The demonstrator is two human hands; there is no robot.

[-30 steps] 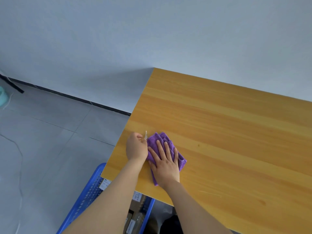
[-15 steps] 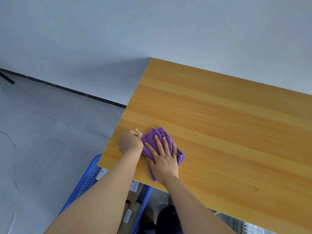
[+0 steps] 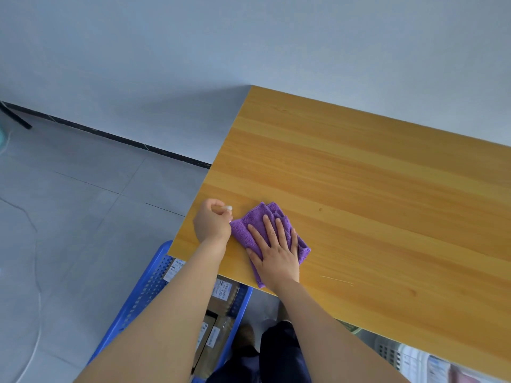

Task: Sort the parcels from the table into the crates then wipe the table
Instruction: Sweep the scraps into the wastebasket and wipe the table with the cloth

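A folded purple cloth lies on the wooden table near its front left corner, one end hanging over the near edge. My right hand presses flat on the cloth with fingers spread. My left hand rests on the table just left of the cloth, fingers curled, pinching a small white scrap. No parcels are on the visible part of the tabletop.
A blue perforated crate stands on the floor below the table's left corner, holding labelled brown parcels. A pale crate shows under the table's near edge at right. Grey wall behind, tiled floor to the left.
My left hand has shifted slightly left, away from the cloth, with the white scrap still pinched. My right hand stays flat on the cloth, which has barely moved.
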